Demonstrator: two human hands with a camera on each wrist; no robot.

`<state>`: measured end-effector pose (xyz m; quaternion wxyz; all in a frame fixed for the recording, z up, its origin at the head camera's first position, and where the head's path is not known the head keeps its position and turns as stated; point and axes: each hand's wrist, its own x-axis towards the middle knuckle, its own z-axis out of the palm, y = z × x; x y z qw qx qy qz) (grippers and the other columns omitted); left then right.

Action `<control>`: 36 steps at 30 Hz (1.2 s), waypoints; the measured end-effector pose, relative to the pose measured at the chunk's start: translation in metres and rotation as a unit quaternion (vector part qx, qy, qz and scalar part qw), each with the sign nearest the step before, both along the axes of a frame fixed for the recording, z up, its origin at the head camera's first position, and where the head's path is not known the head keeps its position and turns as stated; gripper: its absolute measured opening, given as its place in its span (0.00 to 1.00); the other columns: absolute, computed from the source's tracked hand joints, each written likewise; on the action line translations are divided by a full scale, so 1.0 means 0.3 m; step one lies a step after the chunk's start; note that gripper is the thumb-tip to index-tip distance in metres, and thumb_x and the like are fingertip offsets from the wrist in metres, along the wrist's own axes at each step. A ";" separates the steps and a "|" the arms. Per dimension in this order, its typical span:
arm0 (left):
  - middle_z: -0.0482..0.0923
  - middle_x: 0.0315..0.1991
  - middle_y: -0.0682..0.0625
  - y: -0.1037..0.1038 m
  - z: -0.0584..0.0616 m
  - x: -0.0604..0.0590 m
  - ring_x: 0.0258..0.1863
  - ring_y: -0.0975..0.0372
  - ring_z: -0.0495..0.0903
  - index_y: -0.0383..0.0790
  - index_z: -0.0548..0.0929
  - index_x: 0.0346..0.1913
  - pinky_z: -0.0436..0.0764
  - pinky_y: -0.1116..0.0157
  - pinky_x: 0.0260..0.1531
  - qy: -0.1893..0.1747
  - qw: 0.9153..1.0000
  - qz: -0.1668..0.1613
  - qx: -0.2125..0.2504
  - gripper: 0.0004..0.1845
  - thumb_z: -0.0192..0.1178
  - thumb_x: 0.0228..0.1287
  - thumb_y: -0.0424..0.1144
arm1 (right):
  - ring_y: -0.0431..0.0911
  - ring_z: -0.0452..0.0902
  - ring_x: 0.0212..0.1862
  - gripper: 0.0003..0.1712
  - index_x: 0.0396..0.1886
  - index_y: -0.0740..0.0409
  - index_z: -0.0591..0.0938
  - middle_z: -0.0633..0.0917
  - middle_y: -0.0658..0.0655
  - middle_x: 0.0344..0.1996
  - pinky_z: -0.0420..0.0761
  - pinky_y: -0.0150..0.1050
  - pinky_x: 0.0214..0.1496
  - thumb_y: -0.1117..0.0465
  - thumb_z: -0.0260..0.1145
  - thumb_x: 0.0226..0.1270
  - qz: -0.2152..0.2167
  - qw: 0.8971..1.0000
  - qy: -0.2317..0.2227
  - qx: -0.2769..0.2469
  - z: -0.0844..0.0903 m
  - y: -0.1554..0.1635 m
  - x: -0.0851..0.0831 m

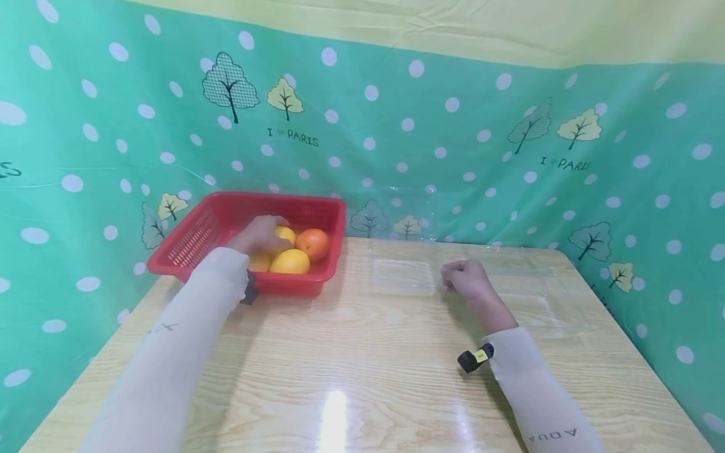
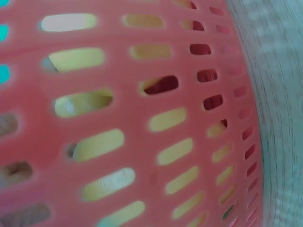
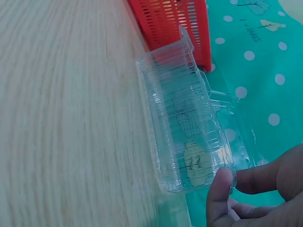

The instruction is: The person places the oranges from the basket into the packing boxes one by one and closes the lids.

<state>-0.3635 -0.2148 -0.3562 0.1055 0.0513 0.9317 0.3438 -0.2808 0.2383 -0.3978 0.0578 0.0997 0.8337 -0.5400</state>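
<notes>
Red basket is holding yellow fruits at the tabletop's ten o'clock; left hand is lying among them, grip too blurred to tell; right hand is pinching a clear container at one o'clock; the curtain is showing "PARIS".

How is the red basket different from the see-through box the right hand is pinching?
The red basket is bigger; the clear box is smaller. The basket is bright red, but you can see through the box's walls. The basket has fruit inside; the box has none. Both are open on top and sit on the table.
</notes>
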 end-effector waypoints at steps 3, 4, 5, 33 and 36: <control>0.76 0.60 0.42 -0.001 0.004 0.000 0.57 0.45 0.73 0.40 0.71 0.71 0.74 0.41 0.62 0.012 1.000 0.012 0.007 0.36 0.72 0.61 0.44 | 0.45 0.80 0.40 0.23 0.66 0.76 0.72 0.79 0.61 0.46 0.83 0.36 0.48 0.65 0.56 0.79 -0.001 0.999 -0.006 -0.039 -0.002 0.003 -0.004; 0.76 0.60 0.41 -0.002 0.006 -0.001 0.57 0.45 0.74 0.40 0.72 0.70 0.73 0.41 0.62 0.022 1.000 0.009 0.002 0.35 0.71 0.61 0.44 | 0.45 0.80 0.40 0.23 0.66 0.76 0.72 0.78 0.61 0.46 0.83 0.36 0.47 0.65 0.56 0.79 -0.002 0.999 -0.009 -0.050 -0.004 0.004 -0.005; 0.76 0.60 0.41 -0.002 0.009 -0.003 0.57 0.45 0.74 0.39 0.72 0.70 0.73 0.41 0.62 0.033 0.999 0.005 -0.002 0.35 0.71 0.62 0.44 | 0.45 0.80 0.40 0.23 0.66 0.77 0.72 0.78 0.61 0.46 0.83 0.35 0.46 0.66 0.56 0.79 -0.001 0.998 -0.010 -0.057 -0.006 0.005 -0.005; 0.73 0.59 0.48 0.121 0.147 -0.001 0.61 0.51 0.65 0.48 0.79 0.62 0.78 0.45 0.55 0.245 0.969 -0.008 0.002 0.29 0.72 0.56 0.49 | 0.41 0.78 0.32 0.26 0.69 0.80 0.66 0.78 0.55 0.36 0.80 0.31 0.35 0.69 0.56 0.78 0.006 0.982 -0.045 -0.185 -0.005 0.014 -0.008; 0.73 0.57 0.50 0.178 0.159 0.021 0.60 0.53 0.65 0.50 0.80 0.60 0.78 0.46 0.54 0.259 0.966 -0.021 0.005 0.29 0.72 0.54 0.49 | 0.41 0.78 0.31 0.25 0.67 0.81 0.67 0.77 0.53 0.32 0.79 0.31 0.34 0.68 0.55 0.78 0.006 0.981 -0.046 -0.186 -0.008 0.014 -0.009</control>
